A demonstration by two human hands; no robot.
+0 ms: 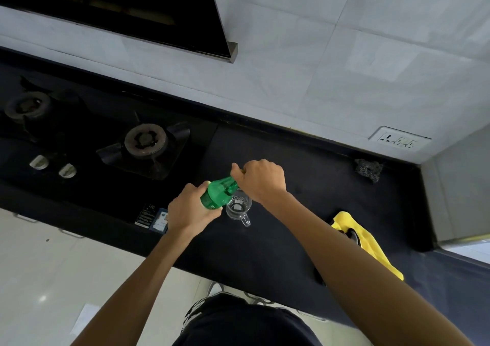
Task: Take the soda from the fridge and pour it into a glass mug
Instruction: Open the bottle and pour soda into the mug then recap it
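The head camera looks down at a dark counter (299, 160) with both bare forearms reaching out over it. The left hand (189, 209) is wrapped round the lower body of the green soda bottle (218, 192), with its fingers curled tight about the label end and the thumb on the near side. The bottle is held above the counter, tilted so that its neck points up and to the right.

The right hand (261, 181) is closed in a fist over the top of the bottle, fingers curled round the neck where the cap would be. The cap itself is hidden inside the grip, so I cannot tell whether it is on or off.

The glass mug (238, 209) stands upright on the counter just beside and partly under the bottle's shoulder, its handle turned toward the person. Neither hand touches it, and whether it holds any liquid cannot be told.

To the left lies a gas hob with a burner (145, 140) and two pale knobs (39, 162). Two stickers (156, 217) sit on the counter's front edge near the left wrist. A yellow cloth (370, 242) lies to the right, partly under the right forearm. A dark scrubber (368, 170) rests by the back wall, below a wall socket (400, 140). A range hood (119, 8) hangs above the hob.
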